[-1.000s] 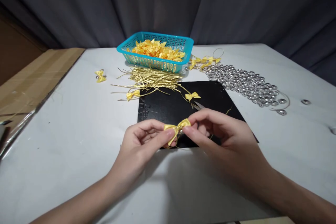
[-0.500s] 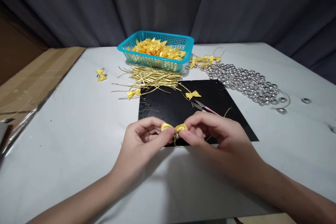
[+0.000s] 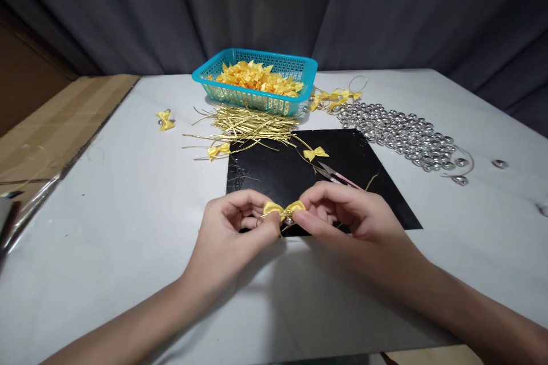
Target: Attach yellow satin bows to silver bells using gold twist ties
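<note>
In the middle of the frame, your left hand (image 3: pixel 233 234) covers one part of the yellow bow (image 3: pixel 279 210), and your right hand (image 3: pixel 363 219) hides the rear of the scissors (image 3: pixel 330 170).

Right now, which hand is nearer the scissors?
Right. The right hand is just on their near side, overlapping part of the scissors in view; the left hand is farther off, to their left, at the yellow bow's left end.

Bare hands (image 3: pixel 229 231) and forearms (image 3: pixel 143 319) — apparently slender
</note>
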Available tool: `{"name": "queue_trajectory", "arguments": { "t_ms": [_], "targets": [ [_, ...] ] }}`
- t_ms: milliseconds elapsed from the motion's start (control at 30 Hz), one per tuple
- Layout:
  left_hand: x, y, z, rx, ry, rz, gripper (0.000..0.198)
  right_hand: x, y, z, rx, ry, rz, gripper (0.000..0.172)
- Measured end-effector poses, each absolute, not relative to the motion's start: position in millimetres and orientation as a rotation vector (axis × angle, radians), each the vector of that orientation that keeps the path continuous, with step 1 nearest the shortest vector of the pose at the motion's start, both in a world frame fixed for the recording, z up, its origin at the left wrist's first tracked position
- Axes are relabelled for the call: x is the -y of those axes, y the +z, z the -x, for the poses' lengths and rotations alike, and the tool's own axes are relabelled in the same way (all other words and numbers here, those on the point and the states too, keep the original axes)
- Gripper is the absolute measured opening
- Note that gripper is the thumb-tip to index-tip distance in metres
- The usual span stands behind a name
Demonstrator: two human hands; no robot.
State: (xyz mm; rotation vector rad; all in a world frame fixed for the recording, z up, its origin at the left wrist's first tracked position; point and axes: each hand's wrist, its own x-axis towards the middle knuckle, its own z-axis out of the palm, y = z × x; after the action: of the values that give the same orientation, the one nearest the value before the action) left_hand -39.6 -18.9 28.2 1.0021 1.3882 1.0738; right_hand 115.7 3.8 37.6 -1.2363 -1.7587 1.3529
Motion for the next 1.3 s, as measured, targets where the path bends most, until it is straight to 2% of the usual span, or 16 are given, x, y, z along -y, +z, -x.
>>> {"name": "queue_trajectory", "arguments": {
  "t_ms": [400, 767, 1300],
  "targets": [
    [17.9, 19.9, 43.4, -1.223, 1.052, -0.821, 0.009, -8.2, 29.4, -118.9, 1.583, 1.662, 1.284, 0.02],
    [19.5, 23.2, 42.4, -1.223, 1.086, -0.836, 0.008, -10.0, 29.5, -118.1, 1.513, 1.62, 1.274, 0.022],
    [19.0, 21.2, 41.9, -1.173, 1.05, -0.723, 0.012, -10.0, 30.2, -118.8, 1.577, 1.616, 1.272, 0.014]
  ]
}}
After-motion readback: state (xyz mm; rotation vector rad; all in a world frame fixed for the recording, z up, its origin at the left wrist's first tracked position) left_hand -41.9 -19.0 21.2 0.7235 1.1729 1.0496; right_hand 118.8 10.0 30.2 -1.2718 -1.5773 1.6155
